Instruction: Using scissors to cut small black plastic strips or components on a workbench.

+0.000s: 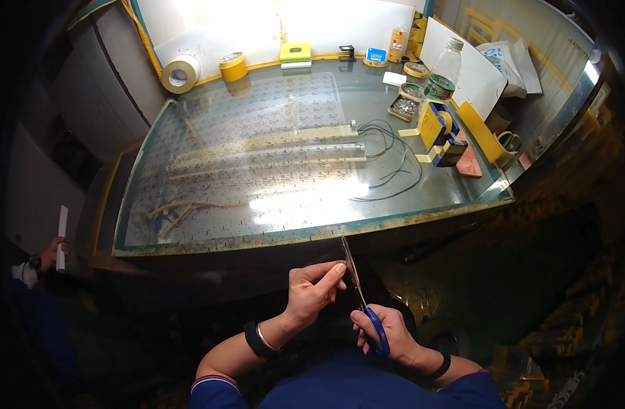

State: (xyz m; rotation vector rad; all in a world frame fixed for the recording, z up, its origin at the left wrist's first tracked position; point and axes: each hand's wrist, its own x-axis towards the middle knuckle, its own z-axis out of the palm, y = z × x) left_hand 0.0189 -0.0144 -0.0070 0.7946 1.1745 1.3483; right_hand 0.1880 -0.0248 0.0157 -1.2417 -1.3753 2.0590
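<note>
My right hand (389,332) is closed around the blue handles of a pair of scissors (374,331). The long, narrow blades point up and away from me, towards the near edge of the glass-topped table (305,236). Close beside the blades, my left hand (316,292) is closed in a pinch, its thumb and forefinger pressed together. Whatever lies between those fingertips is too small to make out. Both hands are held in front of the table's edge, over a dark area. Dark bands circle both wrists.
Along the table's back stand tape rolls (181,73), a yellow-green box (296,53) and a small bottle (398,42). A tape dispenser (436,129), a clear plastic bottle (445,68) and black wires (401,163) are at right. At far left, another person's hand (50,253) holds a white strip.
</note>
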